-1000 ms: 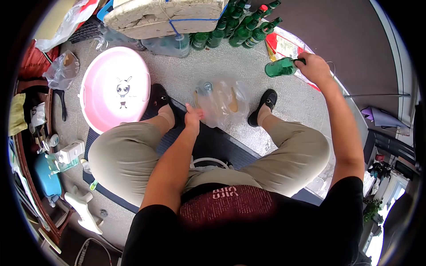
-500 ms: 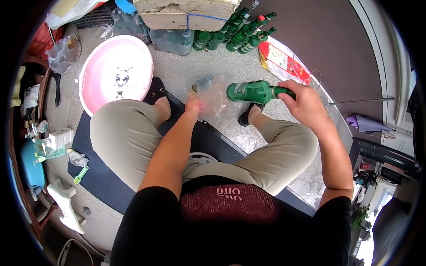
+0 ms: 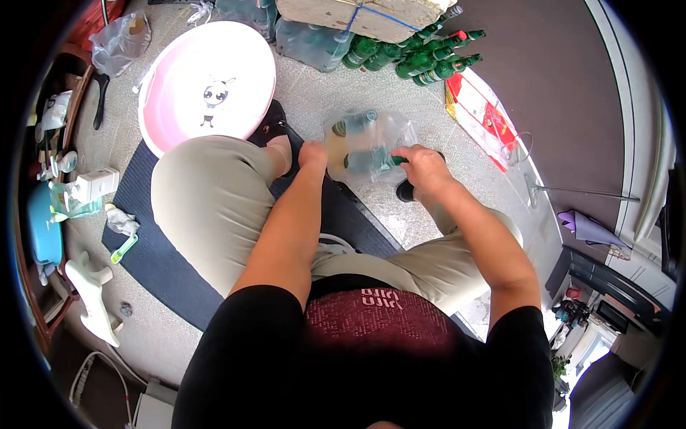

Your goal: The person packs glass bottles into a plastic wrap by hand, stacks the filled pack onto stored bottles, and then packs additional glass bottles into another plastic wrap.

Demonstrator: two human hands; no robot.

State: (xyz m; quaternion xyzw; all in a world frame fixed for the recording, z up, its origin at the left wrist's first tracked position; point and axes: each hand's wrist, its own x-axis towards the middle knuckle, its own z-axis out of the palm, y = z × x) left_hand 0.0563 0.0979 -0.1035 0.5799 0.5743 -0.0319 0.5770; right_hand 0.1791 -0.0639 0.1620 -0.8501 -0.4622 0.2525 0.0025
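Observation:
Between my feet lies a clear plastic bag. My left hand is closed on the bag's left edge. With my right hand I grip a green glass bottle by its neck. The bottle lies on its side, its body inside the bag and seen hazily through the plastic. A second bottle lies in the bag just above it.
A pink basin with a cartoon print stands at the upper left. Several green bottles are grouped beside a foam box at the back. A red and white bag lies to the right. Under my legs is a dark mat.
My right hand has moved left and slightly down, carrying the green bottle from outside the bag into it. My left hand stays at the bag's edge. The view has shifted a little.

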